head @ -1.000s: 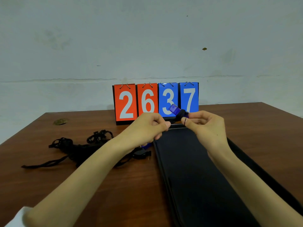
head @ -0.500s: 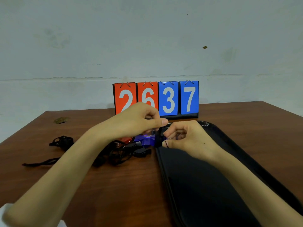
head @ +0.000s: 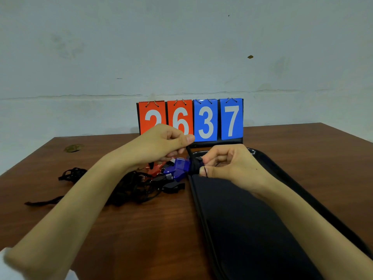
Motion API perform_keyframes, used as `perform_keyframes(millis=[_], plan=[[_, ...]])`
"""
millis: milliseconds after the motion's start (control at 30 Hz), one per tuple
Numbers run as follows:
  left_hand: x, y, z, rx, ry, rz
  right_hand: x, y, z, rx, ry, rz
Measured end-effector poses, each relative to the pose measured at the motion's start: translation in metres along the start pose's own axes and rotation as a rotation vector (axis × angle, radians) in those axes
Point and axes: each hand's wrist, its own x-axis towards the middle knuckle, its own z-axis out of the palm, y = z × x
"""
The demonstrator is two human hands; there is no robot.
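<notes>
Wooden table (head: 141,229) is carrying a black tray (head: 252,239) on the right, with a flip scoreboard (head: 205,120) at the back showing 2637. A tangle of black lanyards (head: 129,188) is lying left of the tray. Left hand (head: 161,144) is pinching the black cord (head: 189,153) between thumb and curled fingers. Right hand (head: 228,164), fingers curled, is gripping the cord-wrapped end of the blue whistle (head: 179,167), over the tray's left rim.

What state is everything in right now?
left hand: pinches the black cord, taut.
right hand: grips the cord's wound part beside the blue whistle.
blue whistle: held at the tray rim.
tray: flat on the table.
lanyard pile: tangled on the table.
scoreboard: upright, reads 2637.
</notes>
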Motion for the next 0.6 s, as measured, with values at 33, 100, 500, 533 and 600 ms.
perform_keyframes(millis=[33,100,500,533,600], plan=[[0.0,-0.001,0.001,-0.003,-0.001,-0.002,0.0,0.0,0.0,0.0,-0.003,0.004],[0.001,-0.003,0.004,0.007,-0.013,-0.01,0.0,-0.001,0.001,0.014,-0.001,0.01],[0.012,-0.013,0.049,-0.099,0.133,-0.056,0.004,0.006,-0.003,0.183,0.413,0.135],[0.012,-0.014,0.051,-0.073,0.145,-0.034,0.005,0.008,-0.003,0.154,0.458,0.137],[0.011,-0.016,0.053,0.013,0.124,-0.013,0.006,0.012,-0.005,0.099,0.535,0.131]])
